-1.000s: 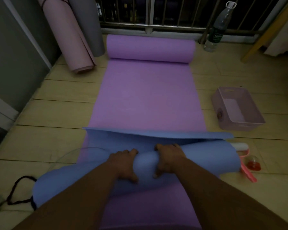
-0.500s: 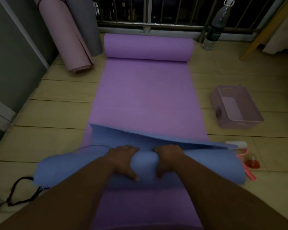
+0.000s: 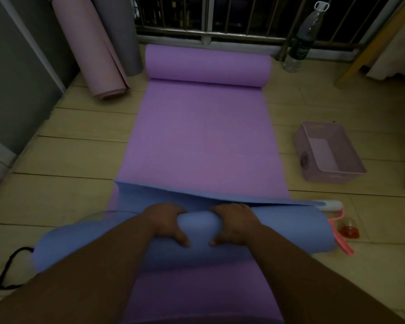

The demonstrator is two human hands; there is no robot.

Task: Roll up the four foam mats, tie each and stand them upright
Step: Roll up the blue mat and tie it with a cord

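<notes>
The blue foam mat [image 3: 278, 230], smooth and matte, lies mostly rolled into a thick soft cylinder across the flat purple mat [image 3: 204, 141] on the pale plank floor [image 3: 68, 183]. Its loose flap is lifted just beyond. The left hand [image 3: 166, 224] and right hand [image 3: 234, 224] grip the roll's middle, fingers curled over it, a bulge between them. A pink rolled mat [image 3: 91, 47] and a grey rolled mat [image 3: 119, 31] stand at far left.

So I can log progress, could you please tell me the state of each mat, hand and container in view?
blue mat: mostly rolled, far flap unrolled
purple mat: flat, far end rolled
pink mat: rolled, leaning upright
grey mat: rolled, upright
left hand: grips blue mat
right hand: grips blue mat
bottle: upright, capped
basket: upright
</notes>
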